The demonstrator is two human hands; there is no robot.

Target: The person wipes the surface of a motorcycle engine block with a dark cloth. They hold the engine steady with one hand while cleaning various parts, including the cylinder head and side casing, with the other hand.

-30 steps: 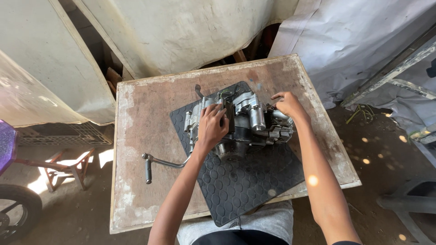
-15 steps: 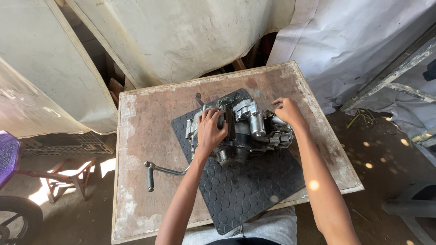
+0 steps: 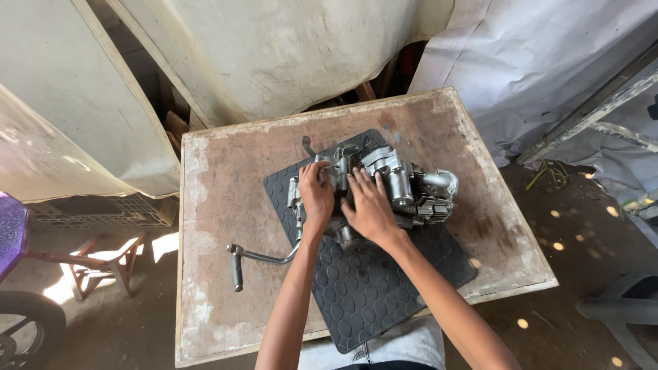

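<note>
A grey metal motorcycle engine (image 3: 404, 181) lies on a black studded rubber mat (image 3: 370, 281) on a worn brown wooden table (image 3: 226, 199). My left hand (image 3: 316, 195) grips the left end of the engine casing. My right hand (image 3: 369, 205) rests flat on the middle of the casing, fingers spread, right beside the left hand. A kick-start lever (image 3: 255, 258) sticks out from the engine's left side over the bare table.
Pale tarpaulins (image 3: 274, 48) hang behind the table and at the right. A wooden stool (image 3: 103, 264) and part of a tyre (image 3: 24, 329) stand on the ground at the left. A dark plastic crate (image 3: 96, 212) lies beside the table.
My right hand has moved from the engine's right end to its middle, beside the left hand. The camera view has shifted slightly downward and right.
</note>
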